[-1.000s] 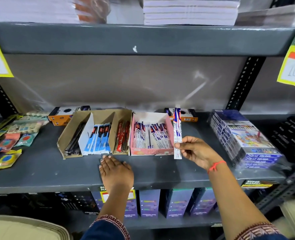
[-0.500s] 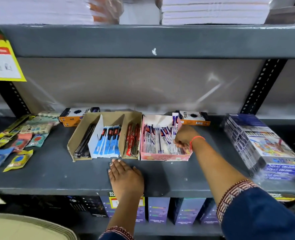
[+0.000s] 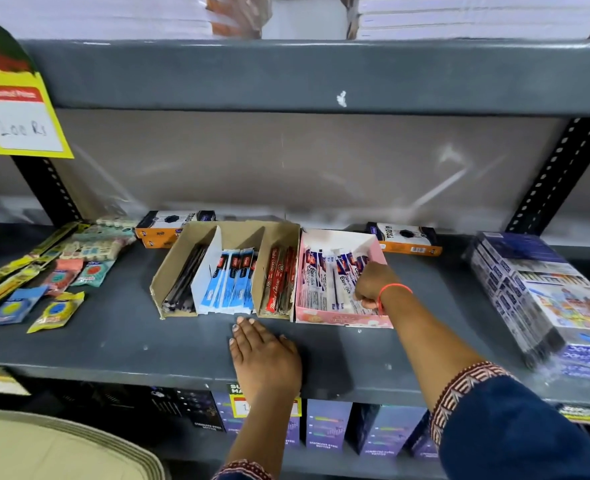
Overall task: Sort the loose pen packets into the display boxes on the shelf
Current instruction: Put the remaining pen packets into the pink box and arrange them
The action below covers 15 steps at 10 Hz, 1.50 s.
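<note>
A brown cardboard display box (image 3: 169, 271) on the grey shelf holds black pens (image 3: 182, 282), blue packets (image 3: 231, 282) and red packets (image 3: 279, 278) in three compartments. Right beside it stands a pink display box (image 3: 342, 320) filled with white pen packets (image 3: 321, 282). My right hand (image 3: 369, 285) is inside the pink box at its right side, fingers curled down on a white packet there; the fingertips are hidden. In front of the brown box, my left hand (image 3: 265, 358) lies flat on the shelf, palm down and holding nothing.
Two orange-and-black boxes (image 3: 169, 226) (image 3: 407, 237) sit behind the display boxes. A plastic-wrapped stack of colour-pencil boxes (image 3: 542, 292) fills the right end. Loose sachets (image 3: 58, 310) lie at the left. The upper shelf (image 3: 321, 74) hangs low overhead; purple boxes (image 3: 324, 424) stand below.
My right hand carried a white pen packet from beside the pink box into it and has pushed down toward the box's front right. The left hand stayed flat on the shelf.
</note>
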Motion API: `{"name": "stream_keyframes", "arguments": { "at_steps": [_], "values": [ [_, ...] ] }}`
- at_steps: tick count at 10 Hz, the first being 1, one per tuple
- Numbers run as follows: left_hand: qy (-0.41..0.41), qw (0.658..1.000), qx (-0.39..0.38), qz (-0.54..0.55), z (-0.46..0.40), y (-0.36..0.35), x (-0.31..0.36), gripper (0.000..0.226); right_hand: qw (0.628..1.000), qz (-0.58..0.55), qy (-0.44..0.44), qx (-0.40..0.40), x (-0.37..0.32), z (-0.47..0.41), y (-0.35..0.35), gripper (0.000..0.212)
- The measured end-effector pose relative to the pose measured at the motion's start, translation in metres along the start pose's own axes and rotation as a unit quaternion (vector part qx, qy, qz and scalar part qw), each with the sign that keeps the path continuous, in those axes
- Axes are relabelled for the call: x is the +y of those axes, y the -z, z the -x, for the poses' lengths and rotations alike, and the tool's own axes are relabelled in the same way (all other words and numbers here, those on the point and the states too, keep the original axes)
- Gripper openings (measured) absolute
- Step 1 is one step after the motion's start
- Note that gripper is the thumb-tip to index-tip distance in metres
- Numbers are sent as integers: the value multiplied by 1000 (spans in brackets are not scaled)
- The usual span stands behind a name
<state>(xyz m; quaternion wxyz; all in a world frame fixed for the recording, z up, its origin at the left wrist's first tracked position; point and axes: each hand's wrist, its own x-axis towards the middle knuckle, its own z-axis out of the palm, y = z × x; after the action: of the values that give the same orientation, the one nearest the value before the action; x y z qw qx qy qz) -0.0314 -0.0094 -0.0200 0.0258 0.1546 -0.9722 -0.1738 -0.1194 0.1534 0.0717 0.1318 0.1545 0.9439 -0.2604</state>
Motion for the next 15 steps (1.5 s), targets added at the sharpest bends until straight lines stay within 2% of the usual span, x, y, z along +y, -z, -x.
{"name": "stream_keyframes", "arguments": {
  "at_steps": [1,2,4,5,6,9,12,13,15],
  "values": [
    [0,1000,0,0,0,0,0,64,999,15,3,33,-2,2,-1,21],
    [-1,1000,1,0,0,-1,0,64,998,33,3,57,-5,4,-2,29],
    [-1,1000,2,4,0,-1,-1,64,995,48,22,89,-6,5,-5,28],
    [-1,1000,-1,2,0,-1,0,64,996,46,50,59,-10,6,-10,26],
    [-2,1000,-2,-3,0,0,-1,64,998,47,39,17,-14,8,-20,40],
    [-1,1000,-3,-3,1,3,0,64,999,32,1,-16,-20,2,-28,33],
    [1,1000,2,0,2,3,0,64,1000,0,-3,-7,-21,-2,-31,26],
    [3,1000,7,4,2,2,0,64,1000,-14,0,-7,-21,-3,-28,17],
    [1,1000,10,10,2,1,0,64,996,12,25,84,-20,4,-22,21]
  ]
}}
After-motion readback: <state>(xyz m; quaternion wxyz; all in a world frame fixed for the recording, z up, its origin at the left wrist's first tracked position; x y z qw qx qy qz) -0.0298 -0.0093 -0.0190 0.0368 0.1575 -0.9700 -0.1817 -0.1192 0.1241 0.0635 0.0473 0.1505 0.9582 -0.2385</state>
